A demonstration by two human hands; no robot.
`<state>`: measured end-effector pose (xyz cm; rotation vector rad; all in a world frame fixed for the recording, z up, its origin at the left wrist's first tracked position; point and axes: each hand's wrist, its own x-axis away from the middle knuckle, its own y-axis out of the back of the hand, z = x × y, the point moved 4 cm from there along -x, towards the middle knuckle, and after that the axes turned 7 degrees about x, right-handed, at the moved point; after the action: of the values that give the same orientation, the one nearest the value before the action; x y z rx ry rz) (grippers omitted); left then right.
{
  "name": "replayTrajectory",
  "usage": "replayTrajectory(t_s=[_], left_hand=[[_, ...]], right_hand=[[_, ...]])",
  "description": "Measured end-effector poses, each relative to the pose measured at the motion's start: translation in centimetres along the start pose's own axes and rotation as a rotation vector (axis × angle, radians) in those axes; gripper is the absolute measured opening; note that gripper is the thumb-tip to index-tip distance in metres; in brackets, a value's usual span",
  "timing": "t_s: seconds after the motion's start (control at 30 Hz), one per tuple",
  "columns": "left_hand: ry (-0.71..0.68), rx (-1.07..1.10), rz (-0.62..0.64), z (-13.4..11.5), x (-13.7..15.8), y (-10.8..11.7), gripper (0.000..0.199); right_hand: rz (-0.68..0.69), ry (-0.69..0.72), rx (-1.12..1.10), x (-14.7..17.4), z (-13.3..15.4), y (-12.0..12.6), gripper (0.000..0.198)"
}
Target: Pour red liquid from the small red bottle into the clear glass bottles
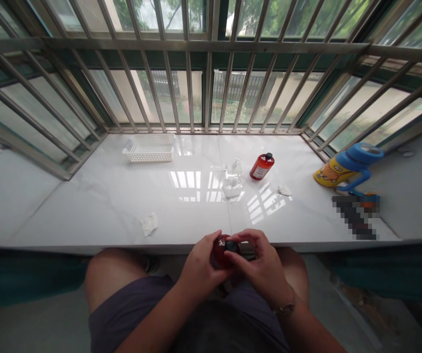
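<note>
Above my lap, just off the sill's front edge, I hold a red bottle (218, 254) with a black cap (232, 246). My left hand (204, 262) is wrapped round the bottle's body. The thumb and fingers of my right hand (264, 260) pinch the black cap, which sits on the bottle's top. A second red bottle (261, 167) with a white label and black cap stands on the white sill. Beside it are a small clear pump bottle (236, 165) and a clear plastic wrapper or tray (233, 186).
A white perforated basket (151, 151) stands at the back left. Crumpled white pieces lie at the left (149, 224) and right (284, 190) of the glossy sill (96, 206). A blue and yellow flask (346, 165) stands at the right, near a blurred dark object (354, 217). Metal bars line the window.
</note>
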<state>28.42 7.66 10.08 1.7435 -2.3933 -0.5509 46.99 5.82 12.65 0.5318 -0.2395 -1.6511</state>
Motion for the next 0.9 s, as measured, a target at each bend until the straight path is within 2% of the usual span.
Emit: replayTrajectory(t_s=[0.1,0.17,0.23,0.3,0.37,0.43,0.57,0.63,0.73,0.83,0.9], left_hand=[[-0.052,-0.043,-0.003,-0.4,-0.7,-0.2,0.104],[-0.112,-0.101,-0.027,-0.6,-1.0,-0.1,0.107],[-0.156,-0.168,-0.062,-0.7,-1.0,0.4,0.093],[-0.175,-0.246,-0.117,-0.5,-0.9,1.4,0.068],[-0.179,-0.343,-0.2,0.3,-0.7,3.1,0.045],[-0.163,-0.455,-0.296,1.7,-0.4,5.5,0.032],[-0.045,-0.69,-0.417,5.8,0.3,11.2,0.029],[0.069,-0.799,-0.399,8.0,0.6,13.9,0.033],[0.222,-0.911,-0.267,10.7,1.0,16.4,0.038],[0.262,-0.953,-0.134,12.3,0.8,17.1,0.044],[0.243,-0.969,-0.105,12.7,0.5,16.9,0.047]], right_hand=[[-0.072,0.02,-0.017,-1.1,-0.8,1.2,0.037],[-0.144,0.047,-0.021,-2.4,-1.4,2.6,0.041],[-0.225,0.056,-0.024,-4.2,-2.2,4.2,0.047],[-0.297,0.052,-0.021,-6.3,-3.4,5.9,0.053],[-0.368,0.052,0.031,-8.4,-4.8,7.5,0.059],[-0.415,0.036,0.132,-10.3,-6.3,8.9,0.059],[-0.474,0.02,0.346,-13.2,-9.1,10.6,0.057],[-0.515,0.012,0.373,-14.2,-10.1,11.1,0.057],[-0.567,-0.028,0.329,-15.3,-11.0,11.3,0.057],[-0.588,-0.034,0.339,-15.3,-10.8,11.0,0.057],[-0.608,0.018,0.409,-14.4,-10.3,10.7,0.053]])
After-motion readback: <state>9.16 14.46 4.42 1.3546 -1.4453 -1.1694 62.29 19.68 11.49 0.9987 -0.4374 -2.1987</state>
